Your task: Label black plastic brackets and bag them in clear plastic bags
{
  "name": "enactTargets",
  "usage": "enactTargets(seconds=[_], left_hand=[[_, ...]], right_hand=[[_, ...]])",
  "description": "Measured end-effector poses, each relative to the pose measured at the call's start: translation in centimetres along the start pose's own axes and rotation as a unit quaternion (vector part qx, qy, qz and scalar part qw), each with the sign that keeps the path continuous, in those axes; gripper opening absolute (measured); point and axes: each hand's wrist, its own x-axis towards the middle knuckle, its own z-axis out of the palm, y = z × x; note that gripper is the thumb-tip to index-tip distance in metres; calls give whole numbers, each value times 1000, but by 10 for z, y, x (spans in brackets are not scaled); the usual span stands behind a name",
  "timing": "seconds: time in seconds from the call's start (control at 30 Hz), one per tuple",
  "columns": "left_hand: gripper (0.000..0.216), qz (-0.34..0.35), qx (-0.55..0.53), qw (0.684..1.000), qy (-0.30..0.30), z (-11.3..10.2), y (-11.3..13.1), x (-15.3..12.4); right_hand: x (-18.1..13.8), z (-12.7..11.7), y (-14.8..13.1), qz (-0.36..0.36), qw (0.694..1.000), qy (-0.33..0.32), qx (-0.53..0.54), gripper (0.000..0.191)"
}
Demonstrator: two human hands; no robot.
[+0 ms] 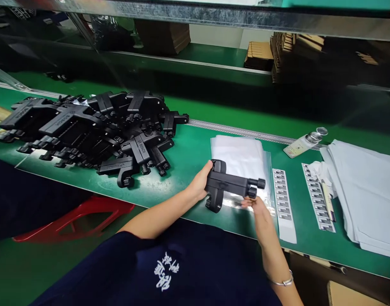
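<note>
**Both hands on 1 black plastic part at the bench**

We see, at the centre of the frame, a black plastic part [228, 185] held just above the green bench [188, 157]. The left hand [201, 182] is curled around the part's left end, with the thumb on top. The right hand [260, 214] comes up from the lower right, its fingertips [247, 203] touching the part's underside near the 2 round knobs at its right end; we cannot tell how firmly this hand grips. A bracelet [282, 281] sits on the right wrist.

Directly behind the part lies a stack of clear plastic bags [241, 155]. To the right of it lie 2 strips of printed labels [282, 195], and further right a pile of grey sheets [367, 191] reaches the frame's edge. A small bottle [305, 142] lies on its side above the strips.

In the upper left of the frame a large heap of similar black parts [86, 127] covers the bench. A red plastic stool [76, 216] shows at lower left, below the bench edge.
</note>
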Motion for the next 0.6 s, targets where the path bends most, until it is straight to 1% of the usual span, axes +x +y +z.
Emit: enactTargets(seconds=[0.07,0.13,0.2,0.27,0.33,0.4,0.43,0.47,0.53,0.6], left_hand=[[44,-56,-60,997,10,3,2,4],[45,-95,-85,992,-1,6,4,6],[47,-112,-90,990,-10,8,5,6],[48,-107,-81,991,-8,9,6,6],[48,-81,-60,995,-1,8,6,4],[49,-27,-19,999,-9,7,4,-1],[51,10,14,999,-27,7,3,-4],[53,48,53,996,-54,7,2,-7],[61,105,132,977,-133,7,1,-15],[72,116,194,945,-236,9,3,-21]], right_hand=[[-1,19,-8,52,995,-72,35,34],[-1,36,-16,84,987,-120,65,28],[-1,47,-22,94,983,-132,88,26],[-2,48,-23,93,983,-128,89,25],[-2,42,-22,61,990,-82,97,33],[-3,31,-20,15,989,-10,146,53],[-2,26,-20,3,983,25,180,61],[0,21,-18,3,975,59,213,64],[6,14,-15,36,956,117,267,55],[13,12,-11,68,937,160,302,42]])
